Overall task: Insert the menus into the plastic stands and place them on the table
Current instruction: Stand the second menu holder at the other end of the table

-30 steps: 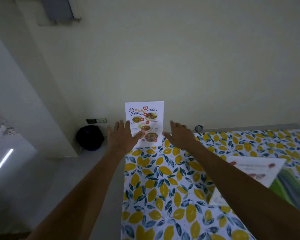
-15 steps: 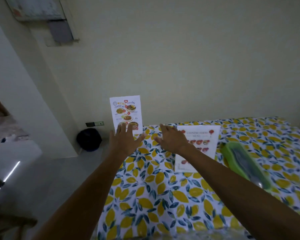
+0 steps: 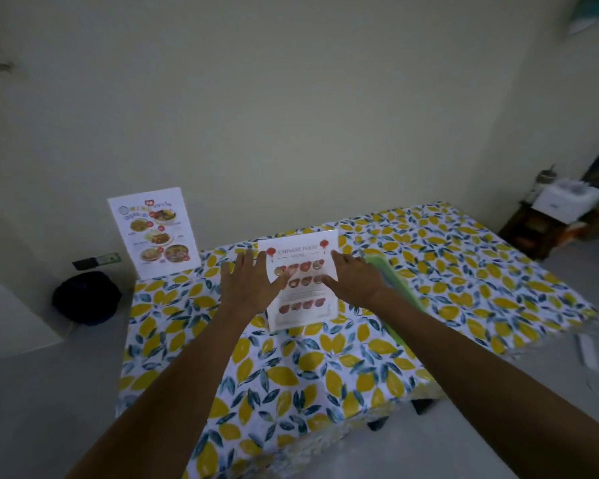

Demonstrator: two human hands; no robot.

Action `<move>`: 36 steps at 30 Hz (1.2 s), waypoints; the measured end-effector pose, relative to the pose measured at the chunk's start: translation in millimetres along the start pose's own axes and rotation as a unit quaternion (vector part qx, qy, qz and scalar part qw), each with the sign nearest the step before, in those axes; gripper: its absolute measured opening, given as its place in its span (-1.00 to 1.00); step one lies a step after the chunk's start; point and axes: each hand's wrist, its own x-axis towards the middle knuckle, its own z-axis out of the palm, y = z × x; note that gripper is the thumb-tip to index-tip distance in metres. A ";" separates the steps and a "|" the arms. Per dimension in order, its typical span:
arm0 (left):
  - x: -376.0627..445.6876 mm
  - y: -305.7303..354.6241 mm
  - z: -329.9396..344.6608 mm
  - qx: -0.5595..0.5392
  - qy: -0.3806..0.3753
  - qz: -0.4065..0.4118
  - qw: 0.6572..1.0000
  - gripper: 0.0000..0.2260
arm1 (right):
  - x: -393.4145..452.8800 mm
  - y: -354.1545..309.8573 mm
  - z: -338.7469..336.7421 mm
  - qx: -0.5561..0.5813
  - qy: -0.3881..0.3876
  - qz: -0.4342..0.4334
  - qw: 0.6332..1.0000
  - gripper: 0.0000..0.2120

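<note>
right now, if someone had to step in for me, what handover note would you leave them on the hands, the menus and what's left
Left hand: open, fingers spread, thumb on the left edge of the Chinese food menu.
Right hand: open, fingertips on that menu's right edge.
Neither hand has closed on it.
Done: the other menu stands upright at the far left corner of the table.
The Chinese food menu lies on the table; whether it is in a stand cannot be told.
A green tray lies right of it.
Left: get the Chinese food menu standing on the table.
</note>
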 end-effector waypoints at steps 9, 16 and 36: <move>24.5 0.4 37.5 0.005 -0.008 -0.043 0.999 -0.12 | 20.5 56.2 28.7 0.026 -0.026 0.053 0.998 -0.25; 68.2 -28.1 72.8 0.002 -0.050 -0.093 0.994 -0.07 | 80.9 71.4 62.0 0.030 -0.060 0.066 0.996 -0.25; 142.5 -18.6 85.2 -0.039 -0.107 -0.077 0.991 -0.48 | 151.1 83.9 78.1 0.113 -0.080 0.039 0.990 -0.61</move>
